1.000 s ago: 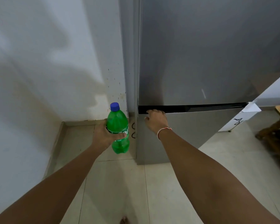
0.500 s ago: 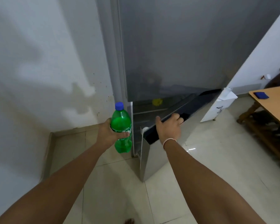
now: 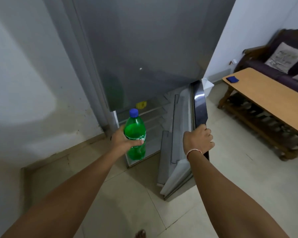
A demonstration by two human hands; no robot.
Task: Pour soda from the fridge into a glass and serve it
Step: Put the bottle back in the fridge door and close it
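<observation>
A green soda bottle (image 3: 134, 133) with a blue cap stands upright in my left hand (image 3: 122, 140), which grips it around the middle in front of the fridge's open lower compartment. My right hand (image 3: 198, 140) holds the top edge of the lower fridge door (image 3: 179, 134), which is swung wide open to the right. The grey fridge (image 3: 144, 48) keeps its upper door closed. Inside the lower compartment I see bare shelves and a small yellow item (image 3: 141, 105). No glass is in view.
A white wall (image 3: 33, 83) runs along the left, close to the fridge. At the right stands a wooden table (image 3: 268, 97) with a small blue object (image 3: 232, 79) on it, and a dark sofa with cushions (image 3: 286, 57) behind. The floor is pale tile.
My right hand has pulled the lower fridge door from closed to wide open. My left hand has kept hold of the bottle. The view has shifted to the right.
</observation>
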